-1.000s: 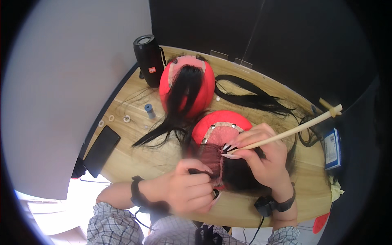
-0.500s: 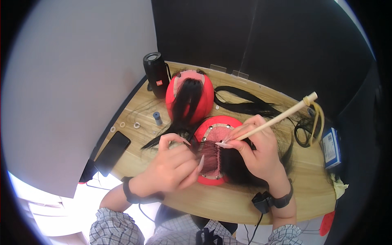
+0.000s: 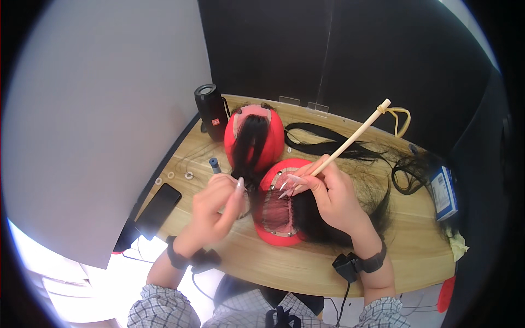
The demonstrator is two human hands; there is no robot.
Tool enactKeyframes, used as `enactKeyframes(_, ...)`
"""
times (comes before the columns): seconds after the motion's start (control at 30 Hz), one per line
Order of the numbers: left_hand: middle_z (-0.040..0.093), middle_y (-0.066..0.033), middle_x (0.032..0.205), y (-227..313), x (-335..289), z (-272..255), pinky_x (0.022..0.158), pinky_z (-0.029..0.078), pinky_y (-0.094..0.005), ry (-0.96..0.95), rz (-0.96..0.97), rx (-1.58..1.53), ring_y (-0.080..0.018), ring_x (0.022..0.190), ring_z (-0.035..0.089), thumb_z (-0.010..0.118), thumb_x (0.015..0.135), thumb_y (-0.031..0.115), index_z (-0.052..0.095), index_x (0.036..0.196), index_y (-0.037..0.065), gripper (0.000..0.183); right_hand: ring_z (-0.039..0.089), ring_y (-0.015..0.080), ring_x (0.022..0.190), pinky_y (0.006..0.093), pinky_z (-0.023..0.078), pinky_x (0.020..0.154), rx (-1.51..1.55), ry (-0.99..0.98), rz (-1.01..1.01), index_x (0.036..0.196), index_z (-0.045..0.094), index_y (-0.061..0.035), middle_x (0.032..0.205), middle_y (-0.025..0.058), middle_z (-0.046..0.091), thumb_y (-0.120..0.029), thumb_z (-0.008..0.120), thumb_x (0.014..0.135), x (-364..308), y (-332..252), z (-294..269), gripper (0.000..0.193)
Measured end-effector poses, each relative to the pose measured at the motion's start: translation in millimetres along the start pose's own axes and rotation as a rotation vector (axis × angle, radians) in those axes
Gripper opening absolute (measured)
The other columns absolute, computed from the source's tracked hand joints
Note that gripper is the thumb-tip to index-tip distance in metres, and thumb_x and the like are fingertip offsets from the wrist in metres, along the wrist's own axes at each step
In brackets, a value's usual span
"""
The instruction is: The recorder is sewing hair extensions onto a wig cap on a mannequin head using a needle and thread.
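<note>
Head view: right hand (image 3: 334, 192) grips one slim pale wooden stick (image 3: 350, 138); left hand's (image 3: 213, 210) hold unclear; two red domed forms (image 3: 273, 214).

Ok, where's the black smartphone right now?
In the head view, the black smartphone lies at lower left, by the left edge of the wooden table, just below the small pale rings and left of the left hand.
</note>
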State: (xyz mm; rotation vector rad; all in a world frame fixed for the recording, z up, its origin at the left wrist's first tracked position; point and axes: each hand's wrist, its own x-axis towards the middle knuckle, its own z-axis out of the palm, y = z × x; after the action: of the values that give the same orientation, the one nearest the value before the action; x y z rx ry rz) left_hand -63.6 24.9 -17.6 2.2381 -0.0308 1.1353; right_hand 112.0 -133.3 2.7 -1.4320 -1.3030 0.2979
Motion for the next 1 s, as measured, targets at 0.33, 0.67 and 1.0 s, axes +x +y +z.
enactKeyframes(0.33,0.053,-0.0034,0.062,-22.4,-2.6,-32.8,0.069,0.044,-0.0271,0.266,-0.551,-0.224,-0.0112,0.062,0.05,0.044,0.1,0.022,0.053,0.066,0.002,0.04,0.069,0.0212,0.076,0.0314,0.053,0.07,0.051,0.033,-0.04,0.101,0.054,0.0018,0.085,0.0131,0.067,-0.005,0.049,0.096,-1.6,6.6,-0.9,0.01)
enactKeyframes(0.67,0.045,-0.0027,0.067,-28.0,4.8,-76.8,0.077,0.048,-0.0332,0.599,-0.563,-0.288,-0.0156,0.07,0.053,0.044,0.096,0.019,0.047,0.069,0.006,0.03,0.068,0.0213,0.076,0.0305,0.053,0.068,-0.025,0.1,-0.161,0.094,0.053,0.0012,0.086,0.0127,0.065,-0.001,0.051,0.093,-3.5,2.0,-3.8,0.002)
enactKeyframes(1.0,0.039,-0.0035,0.064,-23.3,33.1,-131.0,0.099,0.044,-0.0457,0.694,-0.189,-0.206,-0.0132,0.061,0.041,0.039,0.097,0.015,0.041,0.065,0.006,0.033,0.067,0.0155,0.075,0.0261,0.056,0.063,0.227,0.165,-0.179,0.096,0.051,0.0026,0.087,0.0106,0.064,0.0,0.048,0.096,6.1,-4.4,-15.0,0.004)
